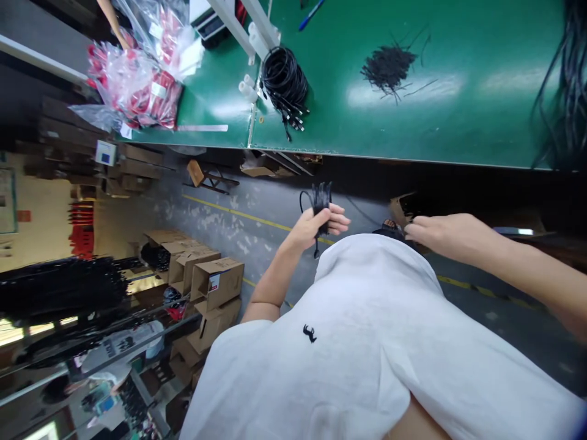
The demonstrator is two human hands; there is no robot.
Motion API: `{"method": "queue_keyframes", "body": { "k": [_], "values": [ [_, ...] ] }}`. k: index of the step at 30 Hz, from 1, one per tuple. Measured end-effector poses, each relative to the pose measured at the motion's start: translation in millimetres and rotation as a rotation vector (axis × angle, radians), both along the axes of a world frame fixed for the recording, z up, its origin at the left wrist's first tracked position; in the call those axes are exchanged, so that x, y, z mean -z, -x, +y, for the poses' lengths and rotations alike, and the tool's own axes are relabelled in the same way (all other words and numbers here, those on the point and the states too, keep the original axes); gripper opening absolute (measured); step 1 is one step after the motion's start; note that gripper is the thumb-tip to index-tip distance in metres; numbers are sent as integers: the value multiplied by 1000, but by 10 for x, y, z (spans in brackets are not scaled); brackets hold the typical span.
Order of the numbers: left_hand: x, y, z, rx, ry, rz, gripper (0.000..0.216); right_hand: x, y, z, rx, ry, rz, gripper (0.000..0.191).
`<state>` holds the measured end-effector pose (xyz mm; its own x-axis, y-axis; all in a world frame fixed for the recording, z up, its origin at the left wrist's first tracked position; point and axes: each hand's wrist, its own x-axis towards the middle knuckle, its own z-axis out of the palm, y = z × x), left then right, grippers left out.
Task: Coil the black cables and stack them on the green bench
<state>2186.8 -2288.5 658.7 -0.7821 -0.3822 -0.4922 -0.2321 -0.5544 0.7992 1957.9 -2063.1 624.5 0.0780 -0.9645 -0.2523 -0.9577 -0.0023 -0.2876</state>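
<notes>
My left hand [312,227] is closed around a bundle of black cable [322,205], with the thumb across it and the fingers behind. A small loop of the cable sticks out on the left, and one end hangs below the palm. Off to the right, my right hand [431,232] is held in front of the white shirt, its fingers pinched together. What sits between those fingertips is too small and dark to make out. Both hands are in the air, apart from each other, below the edge of the green table [339,131].
On the table lie a coil of black cables [285,79], a pile of short black ties [389,66], a blue pen [312,15] and loose black cables [571,91]. Bagged red items [153,91] lie at the left. Cardboard boxes [217,281] stand on the floor.
</notes>
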Motion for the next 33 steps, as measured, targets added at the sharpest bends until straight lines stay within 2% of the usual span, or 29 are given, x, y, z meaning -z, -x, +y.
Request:
{"method": "queue_keyframes", "body": {
  "k": [2,5,7,9,14,16,18,20,22,25,29,33],
  "values": [
    [155,72,99,119,-3,-27,51,-209,-153,-134,-199,156,-61,29],
    [272,115,255,298,-51,-15,54,-339,-203,-379,-282,253,-72,30],
    [277,109,330,464,-84,4,54,-329,-162,-514,-273,262,-58,31],
    [258,89,372,567,-113,33,53,-297,-116,-591,-261,276,-55,31],
    [188,53,404,538,-322,117,50,-311,-194,-630,-89,449,-77,26],
    [153,57,405,636,-359,139,49,-337,-297,-676,-131,477,-159,34],
    [117,62,395,784,-362,145,51,-345,-391,-754,-290,381,-259,33],
    [86,59,370,810,-357,127,53,-339,-444,-831,-342,220,-293,28],
    [63,47,330,688,-336,96,52,-338,-455,-876,-240,88,-261,23],
    [53,24,255,552,-272,50,49,-381,-437,-872,-101,3,-303,21],
    [103,1,171,556,-265,29,53,-492,-450,-831,-53,-78,-539,36],
    [228,-14,115,571,-362,-12,57,-511,-502,-835,21,-180,-583,43]
  ]
}}
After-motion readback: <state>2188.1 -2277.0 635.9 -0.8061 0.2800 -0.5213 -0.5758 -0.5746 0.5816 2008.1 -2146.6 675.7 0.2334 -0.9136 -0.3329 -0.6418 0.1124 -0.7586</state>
